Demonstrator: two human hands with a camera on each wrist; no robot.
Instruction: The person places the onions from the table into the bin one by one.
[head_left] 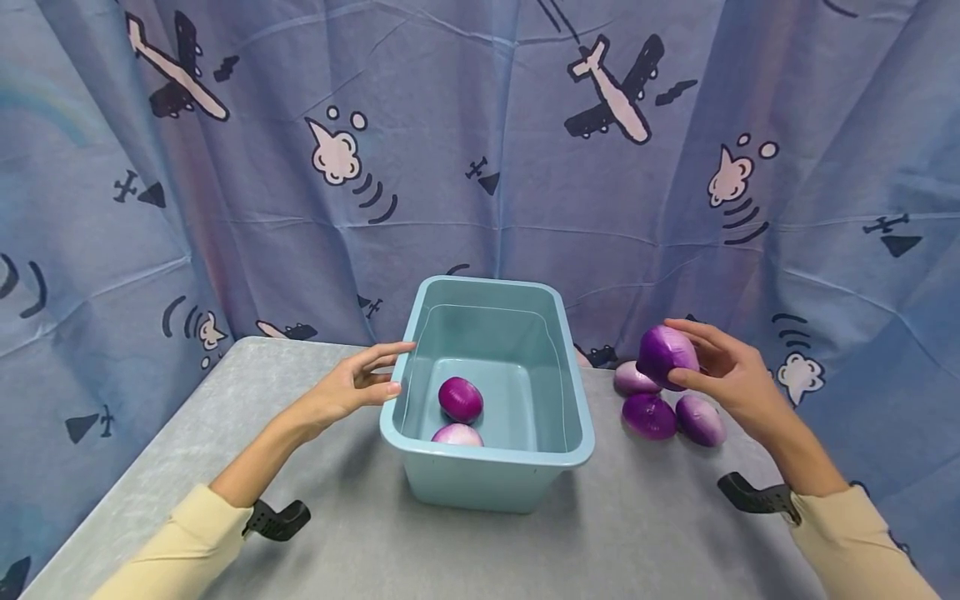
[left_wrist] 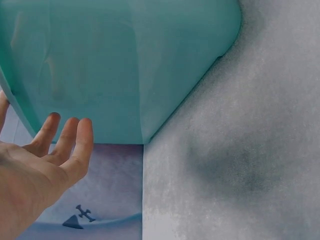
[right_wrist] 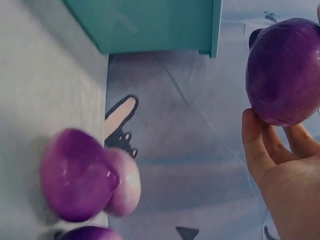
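My right hand (head_left: 723, 367) holds a purple red onion (head_left: 664, 357) between thumb and fingers, raised above the table; the same onion (right_wrist: 282, 72) shows in the right wrist view. Beneath it lie three more onions, a pale one (head_left: 633, 379), a dark one (head_left: 649, 417) and a purple-and-white one (head_left: 701, 420). My left hand (head_left: 348, 387) is at the left rim of a light blue plastic bin (head_left: 487, 483), its fingers loosely extended at the outer wall (left_wrist: 90, 75). Inside the bin are a dark onion (head_left: 461, 400) and a paler one (head_left: 457, 435), partly hidden by the front rim.
A grey table (head_left: 315, 533) carries the bin near its middle and the loose onions to the right. Behind the table hangs a blue curtain (head_left: 450, 108) printed with airplanes and clouds. Black straps with mounts (head_left: 279, 521) sit on both wrists.
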